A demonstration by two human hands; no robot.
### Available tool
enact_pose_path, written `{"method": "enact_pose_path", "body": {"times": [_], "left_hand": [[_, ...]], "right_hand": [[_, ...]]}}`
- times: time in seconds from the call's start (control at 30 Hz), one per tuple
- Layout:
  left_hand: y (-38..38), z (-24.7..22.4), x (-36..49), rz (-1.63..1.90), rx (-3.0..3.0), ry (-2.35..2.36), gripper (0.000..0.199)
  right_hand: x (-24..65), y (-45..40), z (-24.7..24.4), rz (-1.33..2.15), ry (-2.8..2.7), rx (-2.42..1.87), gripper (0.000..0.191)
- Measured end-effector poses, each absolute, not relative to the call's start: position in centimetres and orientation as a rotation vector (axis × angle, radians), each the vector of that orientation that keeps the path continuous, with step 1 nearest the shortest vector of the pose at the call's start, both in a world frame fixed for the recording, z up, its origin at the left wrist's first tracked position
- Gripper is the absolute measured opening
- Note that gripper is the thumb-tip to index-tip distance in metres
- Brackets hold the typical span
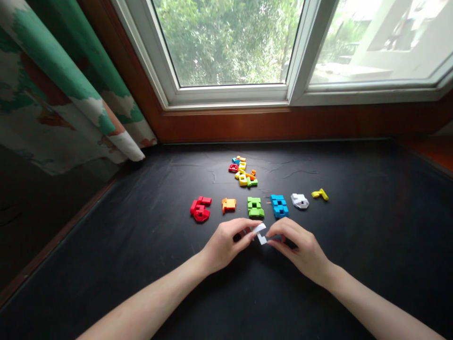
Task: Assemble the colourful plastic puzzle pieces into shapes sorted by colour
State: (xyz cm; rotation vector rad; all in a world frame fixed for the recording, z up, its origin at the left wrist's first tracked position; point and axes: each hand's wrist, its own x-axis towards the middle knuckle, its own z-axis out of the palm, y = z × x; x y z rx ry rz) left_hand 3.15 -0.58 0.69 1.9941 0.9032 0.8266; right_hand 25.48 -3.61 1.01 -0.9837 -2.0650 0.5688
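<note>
A white angular plastic piece (261, 234), bent in a zigzag, is held up between my hands, just over the black tabletop. My left hand (228, 241) pinches its upper left part between thumb and forefinger. On the other side, my right hand (300, 245) has thumb and forefinger closed at its lower right end. Just beyond my fingers lies a row of toy pieces shaped like numbers: a red one (201, 209), an orange one (229, 205), a green one (255, 207), a blue one (279, 206), a white one (300, 201) and a yellow one (320, 194).
Behind the row is a small heap of mixed colourful pieces (242, 178). The black tabletop (106, 264) runs back to a wooden sill (226, 126) under a white-framed window (226, 97). A patterned curtain (106, 108) hangs at the left.
</note>
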Motion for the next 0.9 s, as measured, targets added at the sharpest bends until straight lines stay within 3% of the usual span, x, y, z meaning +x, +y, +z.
{"method": "enact_pose_path", "body": {"times": [0.9], "left_hand": [[-0.86,1.18,3.17,0.842,2.051,0.886,0.017]], "right_hand": [[25.38,-3.63,0.71,0.466,-2.049,-1.208,0.005]]}}
